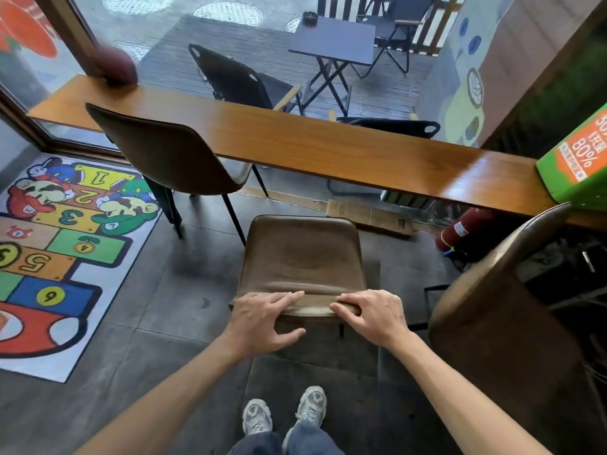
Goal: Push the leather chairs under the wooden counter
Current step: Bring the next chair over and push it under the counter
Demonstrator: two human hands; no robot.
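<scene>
A long wooden counter [328, 149] runs along the window. Three brown leather chairs stand before it. The middle chair [300, 257] is directly in front of me, its seat short of the counter's edge. My left hand [266, 318] and my right hand [369, 315] both grip the top of its backrest, fingers curled over the rim. The left chair [167, 152] has its seat partly under the counter. The right chair [499, 310] stands close by, angled, its backrest top near the counter.
A colourful hopscotch mat [56, 254] lies on the floor at left. A red fire extinguisher [463, 229] and flat cardboard [369, 216] lie under the counter. A green sign box [578, 159] sits on the counter's right end. My shoes [284, 413] stand behind the chair.
</scene>
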